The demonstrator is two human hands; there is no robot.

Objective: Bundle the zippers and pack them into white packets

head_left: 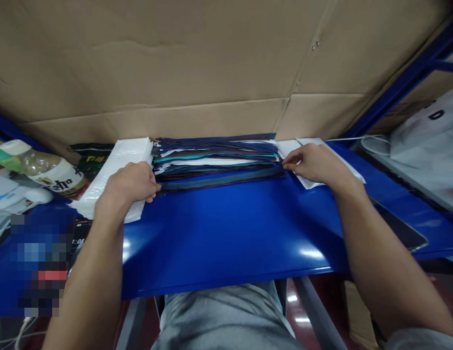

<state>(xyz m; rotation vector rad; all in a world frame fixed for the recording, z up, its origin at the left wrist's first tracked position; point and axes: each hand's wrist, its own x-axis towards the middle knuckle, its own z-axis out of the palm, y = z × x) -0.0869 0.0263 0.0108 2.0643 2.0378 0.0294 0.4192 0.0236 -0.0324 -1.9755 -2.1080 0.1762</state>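
A dark blue-grey fabric strip [222, 180] lies crosswise on the blue table, in front of a stack of similar strips [215, 156] in navy, brown, white and teal. My left hand [133, 182] is closed, its fingertips pinching the strip's left end. At the other end, the thumb and fingers of my right hand [314, 163] come together on the strip's right tip. White plastic bags [120, 155] lie under and behind my left hand. Another white packet [346, 167] lies flat beneath my right hand.
Brown cardboard [197, 63] walls off the back of the blue table [226, 233]. On the left stand a drink bottle [47, 167] and cables. A dark flat panel [397, 226] lies near my right forearm, with a large white bag [430, 136] beyond it.
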